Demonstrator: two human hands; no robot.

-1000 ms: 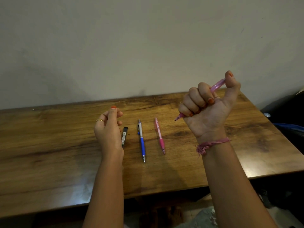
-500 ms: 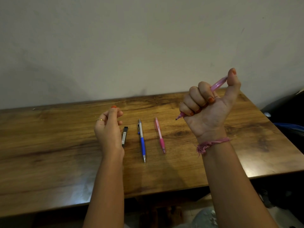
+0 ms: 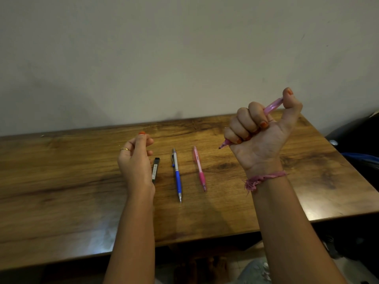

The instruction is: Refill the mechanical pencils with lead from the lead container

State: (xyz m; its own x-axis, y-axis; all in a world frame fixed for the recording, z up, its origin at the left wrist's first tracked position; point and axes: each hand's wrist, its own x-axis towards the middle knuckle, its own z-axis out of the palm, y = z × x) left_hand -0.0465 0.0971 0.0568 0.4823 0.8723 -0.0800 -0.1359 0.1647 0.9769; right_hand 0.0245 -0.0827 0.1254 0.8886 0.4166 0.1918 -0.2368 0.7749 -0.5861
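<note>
The right hand (image 3: 260, 138) gripped a pink pencil (image 3: 272, 105) in its fist, thumb on the cap. The left hand (image 3: 134, 160), loosely curled, held nothing visible. At its 3 o'clock lay the lead container (image 3: 155, 170), then two more pencils (image 3: 176, 175) — apparently awaiting refill.

Three mechanical pencils: two pink (image 3: 272, 105) (image 3: 199, 168), one blue (image 3: 177, 177); one lead container (image 3: 155, 170).
</note>
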